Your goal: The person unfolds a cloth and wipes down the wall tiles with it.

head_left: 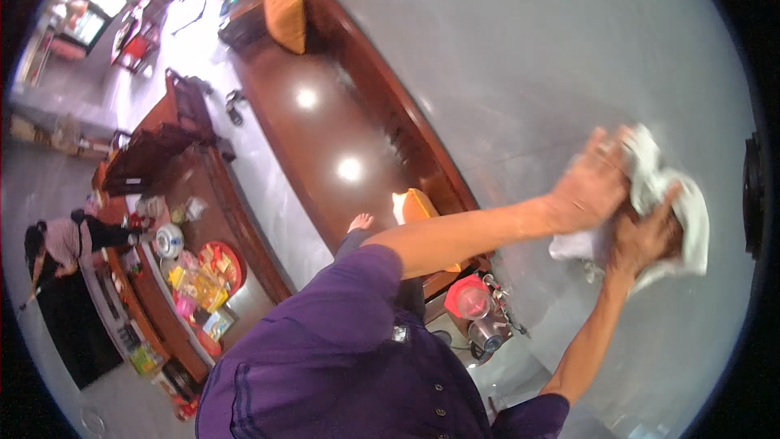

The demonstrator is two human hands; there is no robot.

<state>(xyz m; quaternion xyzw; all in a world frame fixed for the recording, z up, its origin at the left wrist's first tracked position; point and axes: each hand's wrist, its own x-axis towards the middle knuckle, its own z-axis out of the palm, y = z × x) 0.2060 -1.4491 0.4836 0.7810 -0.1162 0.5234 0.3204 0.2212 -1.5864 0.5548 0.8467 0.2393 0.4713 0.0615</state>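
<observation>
Both my arms reach out to the right toward a glossy grey wall (528, 57). A crumpled white cloth (691, 219) is in my hands against that wall. My left hand (591, 183), slightly smeared by motion, has its fingers closed on the cloth's upper left part. Just below it, my right hand (646, 234) grips the cloth's middle, with folds lying around and partly over the fingers. The cloth's lower left corner hangs loose beside my right wrist.
Below me runs a long brown wooden bench (284, 106) with an orange cushion (284, 18) at its far end. Beside it a small stand holds a clear cup (486, 333). Left, a wooden table carries a red tray (237, 264) of packets. A person (65, 244) bends near a black panel.
</observation>
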